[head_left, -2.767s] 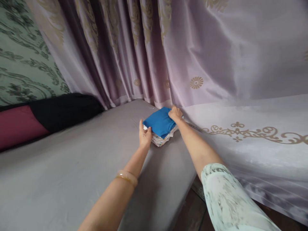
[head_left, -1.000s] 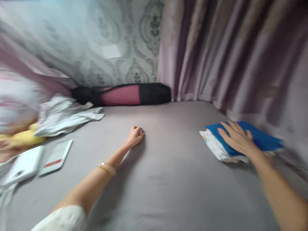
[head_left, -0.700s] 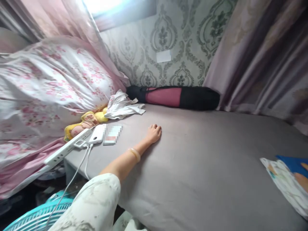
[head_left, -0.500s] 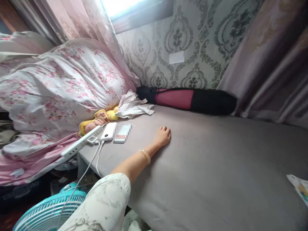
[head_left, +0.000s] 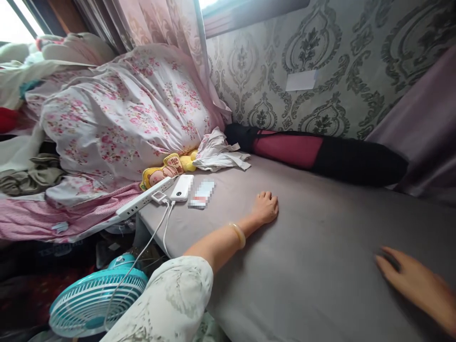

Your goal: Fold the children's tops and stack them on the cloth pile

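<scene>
My left hand (head_left: 266,207) rests on the grey sheet (head_left: 320,228) near the middle, its fingers curled down and nothing seen in them. A pale bracelet (head_left: 238,235) circles that wrist. At the right, my right hand (head_left: 394,261) is low over the sheet and blurred. Its thumb and fingers are curled around a small dark patch that I cannot make out. Left of my left hand lie a phone with a blurred-out screen (head_left: 202,194) and a white power bank (head_left: 182,188) with a cable plugged in.
A white power strip (head_left: 144,198) with a charger lies at the bed's left edge. Behind are yellow toys (head_left: 162,173), a white cloth (head_left: 221,152) and a black and red roll (head_left: 288,148) along the wall. A teal fan (head_left: 96,301) stands below left.
The view has turned to the left, so the things on the bed appear farther right. My right hand has come into view at the right. My left hand still rests on the sheet.
</scene>
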The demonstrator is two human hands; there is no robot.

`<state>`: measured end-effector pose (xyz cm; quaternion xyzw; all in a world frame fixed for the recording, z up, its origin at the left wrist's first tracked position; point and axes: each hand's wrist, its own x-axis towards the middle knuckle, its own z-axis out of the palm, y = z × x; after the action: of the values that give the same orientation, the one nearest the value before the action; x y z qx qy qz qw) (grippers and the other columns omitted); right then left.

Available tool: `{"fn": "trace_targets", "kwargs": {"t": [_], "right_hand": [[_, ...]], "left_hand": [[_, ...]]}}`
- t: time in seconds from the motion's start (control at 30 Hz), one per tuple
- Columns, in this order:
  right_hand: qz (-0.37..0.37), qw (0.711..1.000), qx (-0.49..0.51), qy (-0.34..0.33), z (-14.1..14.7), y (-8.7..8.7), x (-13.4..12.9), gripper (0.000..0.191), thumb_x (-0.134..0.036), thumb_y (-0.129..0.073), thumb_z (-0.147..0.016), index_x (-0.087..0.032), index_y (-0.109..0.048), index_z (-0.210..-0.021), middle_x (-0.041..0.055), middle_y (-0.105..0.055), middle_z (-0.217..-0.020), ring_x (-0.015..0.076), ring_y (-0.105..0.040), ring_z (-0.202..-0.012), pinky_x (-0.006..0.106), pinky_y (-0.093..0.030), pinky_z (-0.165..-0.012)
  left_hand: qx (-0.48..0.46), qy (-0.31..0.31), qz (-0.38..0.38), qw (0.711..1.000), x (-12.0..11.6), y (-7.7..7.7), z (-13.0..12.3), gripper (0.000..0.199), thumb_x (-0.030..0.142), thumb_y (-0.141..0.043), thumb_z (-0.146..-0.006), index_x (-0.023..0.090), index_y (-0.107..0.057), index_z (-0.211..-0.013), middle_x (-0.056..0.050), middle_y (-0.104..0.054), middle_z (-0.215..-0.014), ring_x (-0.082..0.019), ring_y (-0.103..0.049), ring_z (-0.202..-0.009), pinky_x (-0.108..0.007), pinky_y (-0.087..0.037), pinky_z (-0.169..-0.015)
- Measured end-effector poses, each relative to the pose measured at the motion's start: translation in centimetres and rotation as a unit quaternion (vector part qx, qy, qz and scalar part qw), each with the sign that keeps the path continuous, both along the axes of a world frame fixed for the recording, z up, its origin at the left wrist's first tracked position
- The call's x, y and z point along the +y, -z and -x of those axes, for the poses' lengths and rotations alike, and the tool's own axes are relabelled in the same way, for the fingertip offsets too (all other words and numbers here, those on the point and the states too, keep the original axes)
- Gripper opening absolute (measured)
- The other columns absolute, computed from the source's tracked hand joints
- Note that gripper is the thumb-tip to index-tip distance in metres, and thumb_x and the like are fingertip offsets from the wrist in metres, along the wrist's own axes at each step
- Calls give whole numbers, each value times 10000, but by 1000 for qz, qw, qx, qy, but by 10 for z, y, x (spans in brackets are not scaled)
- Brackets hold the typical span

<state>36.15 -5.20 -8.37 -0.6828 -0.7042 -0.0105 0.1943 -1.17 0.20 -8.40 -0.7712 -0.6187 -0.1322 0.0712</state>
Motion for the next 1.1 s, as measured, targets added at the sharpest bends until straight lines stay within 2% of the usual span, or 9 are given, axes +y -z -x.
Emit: {"fn": "trace_targets", "kwargs": {"t": [0.13,0.27,0.43,0.57,0.73,0.8,0.87,0.97,1.1], "right_hand": [[106,992,-64,-22,105,14,43,731,-478,-175,-905,-23,-517,-1363,220,-470,-1440,343,-430,-1336,499,-322,-1063],[122,987,-96,-44,186,11,40,634,-424,-157,-977,-94,-395,-1463,176,-325,-1549,330,-277,-1432,583,-227,-1112],[99,986,-125,-54,211,9,28,615,-405,-167,-994,-100,-373,-1487,165,-307,-1562,313,-246,-1444,554,-199,-1136],[89,987,-126,-53,208,12,28,616,-411,-164,-995,-108,-389,-1482,160,-325,-1555,310,-263,-1437,542,-205,-1135],[71,989,-122,-53,209,16,30,616,-409,-164,-995,-102,-408,-1470,170,-333,-1548,319,-271,-1430,547,-203,-1128],[66,989,-124,-55,209,17,29,611,-403,-170,-996,-100,-414,-1466,175,-340,-1543,320,-276,-1427,548,-204,-1125],[60,988,-128,-56,210,16,28,602,-395,-181,-996,-97,-418,-1462,181,-348,-1537,323,-280,-1423,551,-200,-1124],[57,989,-125,-57,211,14,26,593,-384,-194,-996,-92,-422,-1459,187,-353,-1533,329,-288,-1417,556,-201,-1121],[57,990,-113,-58,211,13,25,594,-380,-197,-994,-85,-421,-1458,192,-347,-1535,336,-284,-1416,562,-195,-1122]], "left_hand": [[-10,0,3,1000,2,2,1,286,330,-380,-969,172,-587,-1087,-116,-554,-1122,-259,-496,-1031,-379,-418,-860],[-12,7,-2,1000,2,4,1,294,325,-385,-964,155,-595,-1080,-127,-562,-1118,-278,-506,-1035,-396,-434,-852],[-50,116,40,991,12,-6,23,304,314,-411,-963,145,-636,-1076,-133,-599,-1147,-249,-549,-1048,-373,-449,-912],[-162,196,139,957,33,-20,72,251,244,-519,-902,149,-676,-1074,-90,-673,-1087,-163,-623,-950,-242,-477,-872],[-229,-28,35,972,52,-45,163,299,167,-485,-850,145,-711,-1044,-81,-720,-1051,-181,-644,-955,-265,-491,-882],[-213,-149,0,966,54,-60,200,308,169,-482,-831,190,-731,-1010,-46,-730,-1032,-188,-644,-976,-270,-488,-900],[-203,-207,-17,957,53,-75,231,347,157,-470,-808,157,-726,-1044,-91,-715,-1067,-237,-629,-1030,-324,-476,-936],[-167,-302,-36,938,48,-90,264,402,142,-518,-753,157,-696,-1112,-120,-666,-1142,-297,-569,-1126,-380,-434,-988],[-120,-409,-10,905,45,-93,289,507,135,-599,-712,184,-602,-1217,-138,-559,-1278,-327,-485,-1212,-420,-399,-1001]]}}
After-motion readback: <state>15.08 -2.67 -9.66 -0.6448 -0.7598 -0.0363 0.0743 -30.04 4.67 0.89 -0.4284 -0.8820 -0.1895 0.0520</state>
